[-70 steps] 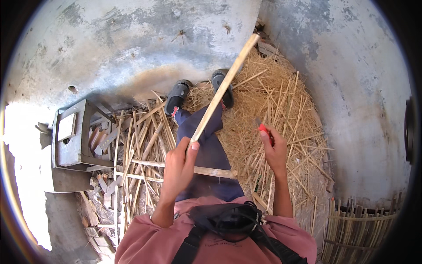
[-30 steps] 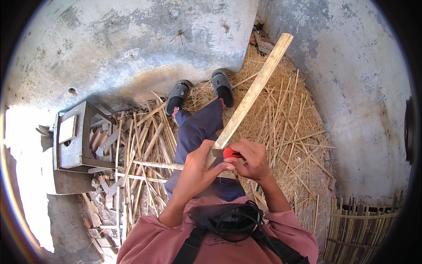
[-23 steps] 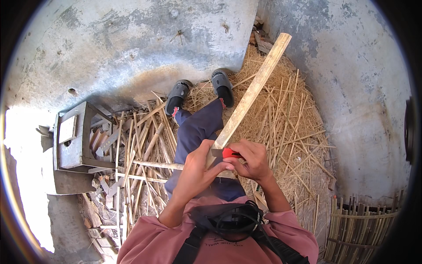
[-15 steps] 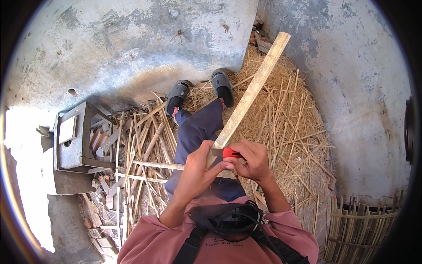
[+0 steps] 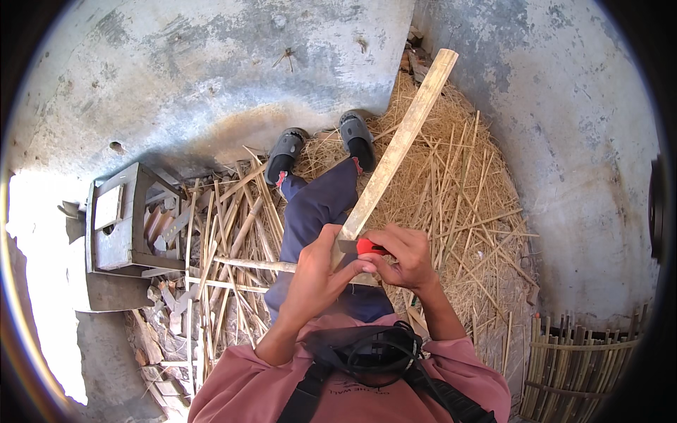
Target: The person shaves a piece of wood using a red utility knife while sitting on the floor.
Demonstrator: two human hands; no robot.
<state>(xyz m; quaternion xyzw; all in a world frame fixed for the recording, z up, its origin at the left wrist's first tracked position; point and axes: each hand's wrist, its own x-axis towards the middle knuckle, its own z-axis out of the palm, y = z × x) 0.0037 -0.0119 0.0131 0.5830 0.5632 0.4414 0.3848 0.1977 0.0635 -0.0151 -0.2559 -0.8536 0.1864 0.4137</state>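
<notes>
Head view: over the navy trousers point(image 5: 314, 211), the left hand point(image 5: 312, 266) grips a bamboo slat point(image 5: 402, 137); the right hand point(image 5: 406, 258) holds a red-handled knife point(image 5: 368, 246), blade against the slat, which looks whole, any cut unfinished.

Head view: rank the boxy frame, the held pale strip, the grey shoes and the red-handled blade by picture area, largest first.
1. Boxy frame
2. Pale strip, partly covered by the left hand
3. Grey shoes: the two look alike, so share this place
4. Red-handled blade, partly hidden in the right hand
</notes>
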